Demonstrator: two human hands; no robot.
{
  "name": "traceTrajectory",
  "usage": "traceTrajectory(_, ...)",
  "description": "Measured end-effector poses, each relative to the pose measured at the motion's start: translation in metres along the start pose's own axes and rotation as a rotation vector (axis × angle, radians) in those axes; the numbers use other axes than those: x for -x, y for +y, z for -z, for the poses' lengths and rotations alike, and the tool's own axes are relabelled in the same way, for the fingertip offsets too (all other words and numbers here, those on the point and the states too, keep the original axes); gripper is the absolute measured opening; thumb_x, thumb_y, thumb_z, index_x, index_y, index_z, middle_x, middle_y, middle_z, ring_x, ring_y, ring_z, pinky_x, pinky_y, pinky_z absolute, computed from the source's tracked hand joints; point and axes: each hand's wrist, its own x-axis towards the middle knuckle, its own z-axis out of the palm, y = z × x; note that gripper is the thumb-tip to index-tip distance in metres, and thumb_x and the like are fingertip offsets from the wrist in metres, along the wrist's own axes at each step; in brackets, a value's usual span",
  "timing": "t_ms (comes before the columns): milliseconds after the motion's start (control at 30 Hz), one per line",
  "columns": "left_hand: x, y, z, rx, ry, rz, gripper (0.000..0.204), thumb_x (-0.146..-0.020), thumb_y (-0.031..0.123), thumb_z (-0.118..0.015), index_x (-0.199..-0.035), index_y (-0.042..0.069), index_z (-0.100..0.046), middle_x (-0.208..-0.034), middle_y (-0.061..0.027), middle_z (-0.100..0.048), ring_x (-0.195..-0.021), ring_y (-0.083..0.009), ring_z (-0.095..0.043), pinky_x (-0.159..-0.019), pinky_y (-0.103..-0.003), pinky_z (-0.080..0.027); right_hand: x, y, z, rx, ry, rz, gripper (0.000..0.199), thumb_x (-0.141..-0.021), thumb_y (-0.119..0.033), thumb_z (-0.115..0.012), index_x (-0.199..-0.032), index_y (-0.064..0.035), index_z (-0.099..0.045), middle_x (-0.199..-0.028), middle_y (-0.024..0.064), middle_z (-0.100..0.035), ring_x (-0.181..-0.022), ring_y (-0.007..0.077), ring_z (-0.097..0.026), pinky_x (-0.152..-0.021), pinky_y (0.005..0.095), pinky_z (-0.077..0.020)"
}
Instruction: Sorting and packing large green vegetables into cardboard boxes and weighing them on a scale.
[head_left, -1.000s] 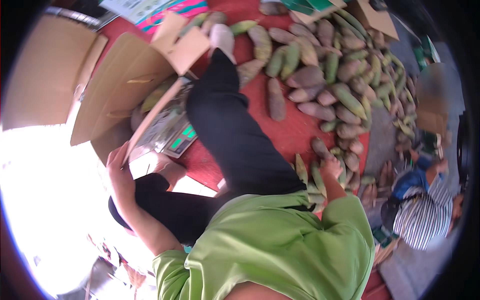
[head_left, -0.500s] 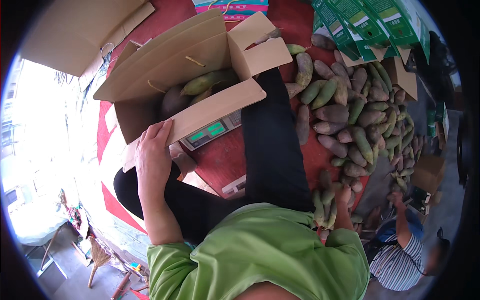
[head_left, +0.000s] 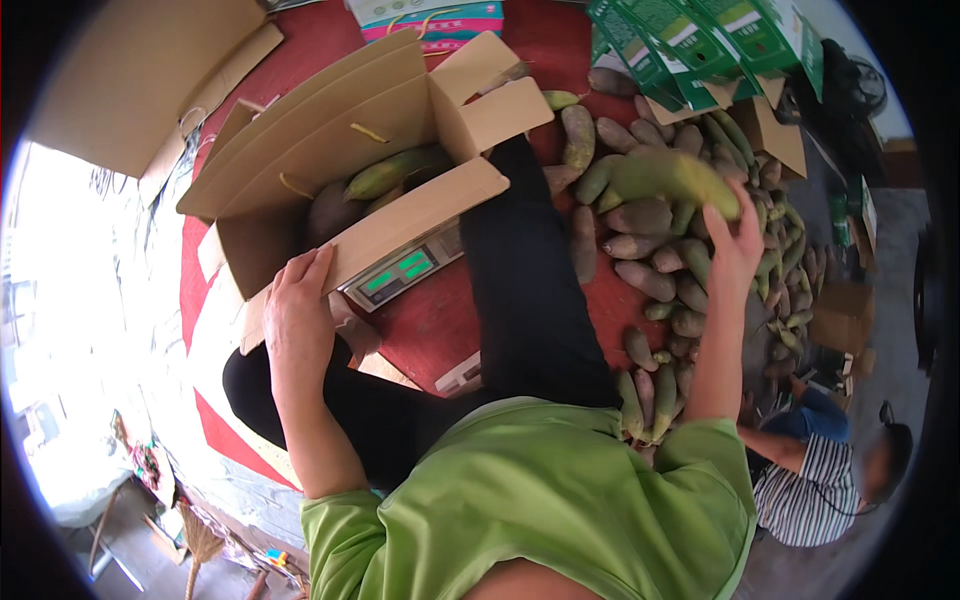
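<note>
An open cardboard box (head_left: pixel 330 140) stands on a weighing scale (head_left: pixel 400 272) with a green display; several long green and purplish fruits (head_left: pixel 395 172) lie inside it. My left hand (head_left: pixel 297 310) rests on the box's near flap by its corner. My right hand (head_left: pixel 733 238) is raised over the fruit pile and is shut on one long green fruit (head_left: pixel 675 176), which looks blurred. My black-trousered leg (head_left: pixel 525 290) stretches between the box and the pile.
A pile of several similar fruits (head_left: pixel 660 270) lies on the red mat (head_left: pixel 430 330) to the right. Green cartons (head_left: pixel 700 40) stand at the back right, flat cardboard (head_left: pixel 120 80) at the back left. Another person in a striped shirt (head_left: pixel 810 490) sits at the lower right.
My right hand has risen from low in the pile and now holds a green fruit up. My left hand has stayed on the box flap. The view has shifted down and left.
</note>
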Motion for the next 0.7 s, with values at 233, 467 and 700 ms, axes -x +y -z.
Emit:
traceTrajectory(233, -0.001, -0.007, -0.005, 0.045, 0.011, -0.012, 0.047, -0.076, -0.008, -0.047, -0.118, 0.004, -0.062, -0.113, -0.0137, -0.062, -0.104, -0.0337, -0.058, -0.090, -0.040, -0.046, -0.030, -0.077, -0.109, -0.359, -0.382, 0.257, 0.048, -0.080, -0.003, -0.069, -0.125, 0.0001, -0.054, -0.113, 0.0094, -0.062, -0.102, 0.0163, -0.060, -0.088, 0.0305, -0.0492)
traceTrajectory(467, -0.006, -0.006, -0.004, 0.072, -0.026, -0.092, 0.048, -0.077, -0.010, -0.042, -0.119, 0.003, -0.061, -0.114, -0.0158, -0.061, -0.105, -0.0357, -0.059, -0.086, -0.040, -0.048, -0.038, -0.083, -0.204, 0.184, -0.463, 0.812, 0.045, -0.068, -0.020, -0.076, -0.110, -0.0086, -0.064, -0.104, 0.0135, -0.062, -0.100, 0.0284, -0.060, -0.084, 0.0402, -0.0473)
traceTrajectory(700, -0.004, -0.022, -0.004, 0.057, -0.074, -0.140, 0.039, -0.086, -0.005, -0.048, -0.123, 0.001, -0.059, -0.112, -0.0176, -0.061, -0.102, -0.0333, -0.060, -0.088, -0.041, -0.047, 0.003, -0.076, -0.237, 0.305, -0.573, 0.922, 0.031, -0.069, -0.021, -0.075, -0.094, -0.0061, -0.062, -0.090, 0.0090, -0.060, -0.095, 0.0285, -0.059, -0.082, 0.0410, -0.0479)
